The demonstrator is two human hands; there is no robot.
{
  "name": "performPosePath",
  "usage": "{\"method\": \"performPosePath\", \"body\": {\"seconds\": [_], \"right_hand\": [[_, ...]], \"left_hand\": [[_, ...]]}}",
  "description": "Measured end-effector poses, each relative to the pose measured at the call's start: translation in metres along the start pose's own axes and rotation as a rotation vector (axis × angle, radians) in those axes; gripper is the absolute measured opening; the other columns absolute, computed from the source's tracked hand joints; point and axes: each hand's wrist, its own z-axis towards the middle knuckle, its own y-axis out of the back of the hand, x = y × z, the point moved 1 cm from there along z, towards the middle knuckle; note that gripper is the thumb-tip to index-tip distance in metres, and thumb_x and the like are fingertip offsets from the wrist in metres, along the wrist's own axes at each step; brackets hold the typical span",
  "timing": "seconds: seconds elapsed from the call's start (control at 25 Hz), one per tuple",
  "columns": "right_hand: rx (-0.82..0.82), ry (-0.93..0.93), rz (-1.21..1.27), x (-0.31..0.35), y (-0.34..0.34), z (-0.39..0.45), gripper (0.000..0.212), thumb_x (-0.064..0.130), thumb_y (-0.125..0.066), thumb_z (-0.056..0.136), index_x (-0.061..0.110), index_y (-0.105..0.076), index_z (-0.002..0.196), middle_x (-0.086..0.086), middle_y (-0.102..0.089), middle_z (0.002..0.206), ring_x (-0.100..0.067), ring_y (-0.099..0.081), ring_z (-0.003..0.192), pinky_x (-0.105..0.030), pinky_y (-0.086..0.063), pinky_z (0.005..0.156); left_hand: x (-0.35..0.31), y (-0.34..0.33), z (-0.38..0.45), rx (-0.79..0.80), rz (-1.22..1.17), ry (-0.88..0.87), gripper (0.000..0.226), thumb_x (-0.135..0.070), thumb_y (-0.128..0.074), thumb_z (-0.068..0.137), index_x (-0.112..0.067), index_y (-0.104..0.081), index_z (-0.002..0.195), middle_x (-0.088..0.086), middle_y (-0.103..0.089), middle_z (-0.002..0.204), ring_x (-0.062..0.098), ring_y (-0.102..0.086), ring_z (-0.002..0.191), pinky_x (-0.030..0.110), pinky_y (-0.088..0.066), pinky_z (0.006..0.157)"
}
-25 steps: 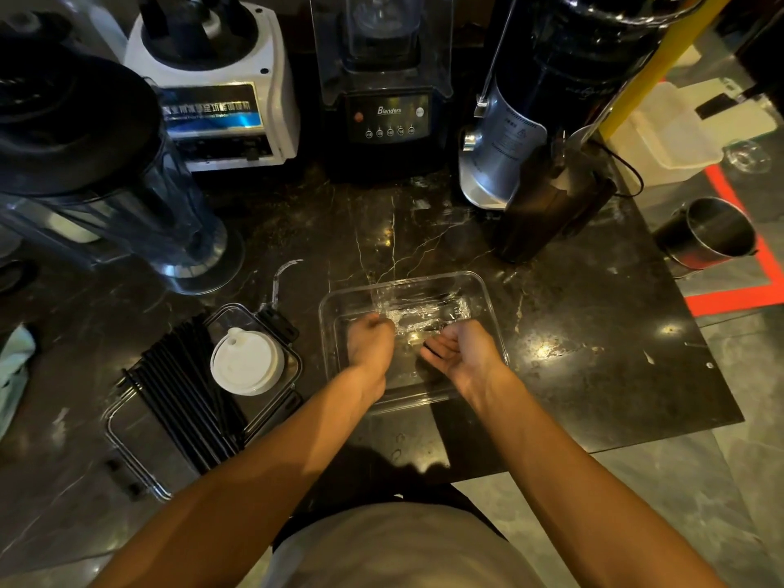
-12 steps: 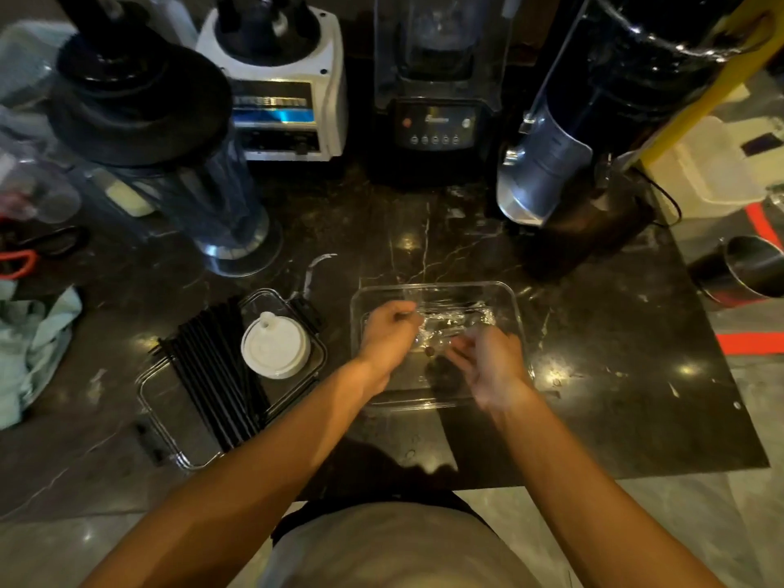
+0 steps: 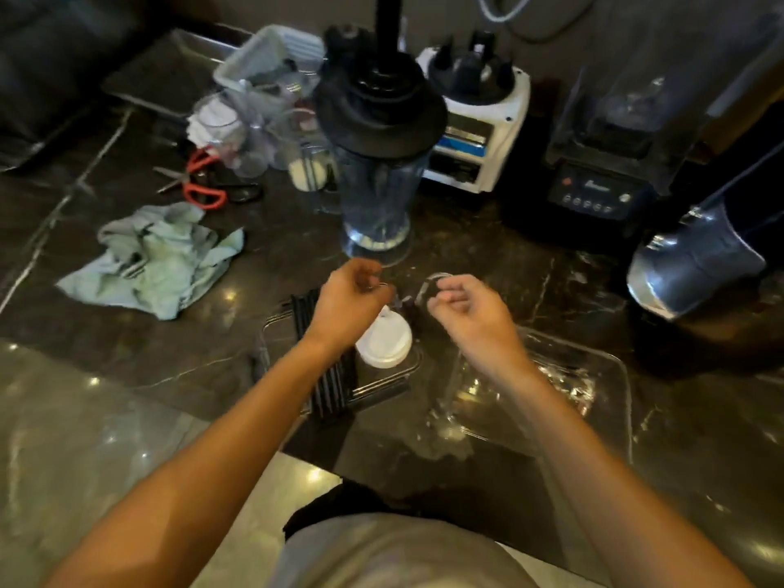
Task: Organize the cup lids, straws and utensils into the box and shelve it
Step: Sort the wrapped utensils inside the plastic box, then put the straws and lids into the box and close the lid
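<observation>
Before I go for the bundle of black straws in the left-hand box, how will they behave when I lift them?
The black straws look thin and loose, with no band visible, so they will probably fan out or slip unless pinched as a bundle. They seem light and round, likely to roll on the glossy counter. The white cup lid lies beside them and may get nudged.

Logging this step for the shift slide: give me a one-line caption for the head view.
Both hands, left and right, raised above the box of straws and a lid.

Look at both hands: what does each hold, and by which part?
Cannot be told. Left hand and right hand are curled over the lid-and-straw box; blur hides any held item.
</observation>
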Motion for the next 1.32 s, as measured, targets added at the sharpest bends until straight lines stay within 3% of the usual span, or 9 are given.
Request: {"method": "performPosePath", "body": {"seconds": [0.12,0.2,0.32,0.48,0.64,0.84,1.08,1.2,1.32], "right_hand": [[0.25,0.333,-0.449,0.015,-0.042,0.015,0.048,0.029,-0.069,0.092,0.024,-0.055,0.139,0.002,-0.063,0.123,-0.014,-0.061,0.111,-0.035,-0.052,0.093],[0.4,0.521,-0.683,0.024,-0.066,0.027,0.057,0.029,-0.065,0.094,0.025,-0.048,0.148,0.001,-0.056,0.137,-0.019,-0.052,0.127,-0.037,-0.045,0.1],[0.528,0.683,-0.871,0.032,-0.096,0.045,0.061,0.025,-0.066,0.093,0.021,-0.045,0.15,-0.002,-0.055,0.138,-0.023,-0.05,0.129,-0.039,-0.043,0.103],[0.656,0.807,-1.134,0.03,-0.124,0.068,0.07,0.025,-0.069,0.092,0.021,-0.037,0.153,-0.005,-0.052,0.142,-0.025,-0.048,0.131,-0.043,-0.044,0.106],[0.792,0.862,-1.295,0.023,-0.141,0.085,0.081,0.023,-0.073,0.087,0.021,-0.03,0.156,-0.009,-0.043,0.149,-0.029,-0.043,0.135,-0.044,-0.043,0.106],[0.871,0.858,-1.369,0.02,-0.147,0.101,0.089,0.026,-0.075,0.083,0.019,-0.026,0.157,-0.013,-0.041,0.148,-0.031,-0.042,0.134,-0.044,-0.043,0.105],[0.872,1.021,-1.439,0.017,-0.16,0.107,0.103,0.03,-0.082,0.078,0.017,-0.021,0.159,-0.017,-0.027,0.16,-0.035,-0.024,0.149,-0.051,-0.033,0.116],[0.885,1.085,-1.492,0.018,-0.171,0.104,0.097,0.024,-0.082,0.077,0.017,-0.027,0.157,-0.016,-0.028,0.161,-0.037,-0.017,0.153,-0.058,-0.024,0.12],[0.886,1.108,-1.517,0.017,-0.184,0.095,0.079,0.016,-0.074,0.081,0.015,-0.038,0.151,-0.016,-0.04,0.151,-0.037,-0.026,0.148,-0.06,-0.021,0.12]], "left_hand": [[0.035,0.037,-0.019,-0.16,0.126,0.097,0.059,-0.03,-0.085,0.08,-0.014,-0.059,0.13,0.001,-0.071,0.111,0.015,-0.069,0.096,0.033,-0.056,0.087],[0.059,0.045,-0.033,-0.186,0.203,0.205,0.076,-0.04,-0.086,0.076,-0.014,-0.052,0.139,0.005,-0.066,0.126,0.021,-0.067,0.113,0.044,-0.057,0.096],[0.086,0.041,-0.053,-0.227,0.311,0.358,0.092,-0.054,-0.086,0.07,-0.012,-0.047,0.141,0.012,-0.054,0.139,0.031,-0.054,0.13,0.047,-0.05,0.103],[0.105,0.016,-0.068,-0.238,0.475,0.451,0.112,-0.073,-0.08,0.066,-0.006,-0.039,0.146,0.018,-0.047,0.142,0.036,-0.047,0.133,0.047,-0.048,0.103],[0.109,-0.006,-0.06,-0.296,0.645,0.403,0.112,-0.08,-0.072,0.066,-0.007,-0.04,0.145,0.016,-0.049,0.139,0.034,-0.049,0.128,0.046,-0.044,0.105],[0.112,-0.018,-0.04,-0.296,0.779,0.387,0.113,-0.072,-0.072,0.068,-0.002,-0.036,0.149,0.017,-0.048,0.137,0.035,-0.048,0.125,0.048,-0.041,0.105],[0.114,-0.006,-0.032,-0.315,0.783,0.383,0.08,-0.057,-0.074,0.076,-0.005,-0.049,0.132,0.016,-0.055,0.128,0.034,-0.055,0.118,0.046,-0.045,0.101],[0.114,0.01,-0.027,-0.286,0.854,0.382,0.072,-0.05,-0.074,0.083,-0.003,-0.051,0.132,0.017,-0.059,0.128,0.034,-0.059,0.118,0.044,-0.05,0.097],[0.116,0.025,-0.023,-0.256,0.857,0.381,0.064,-0.042,-0.075,0.087,-0.002,-0.052,0.132,0.017,-0.062,0.126,0.033,-0.064,0.115,0.042,-0.055,0.085]]}}
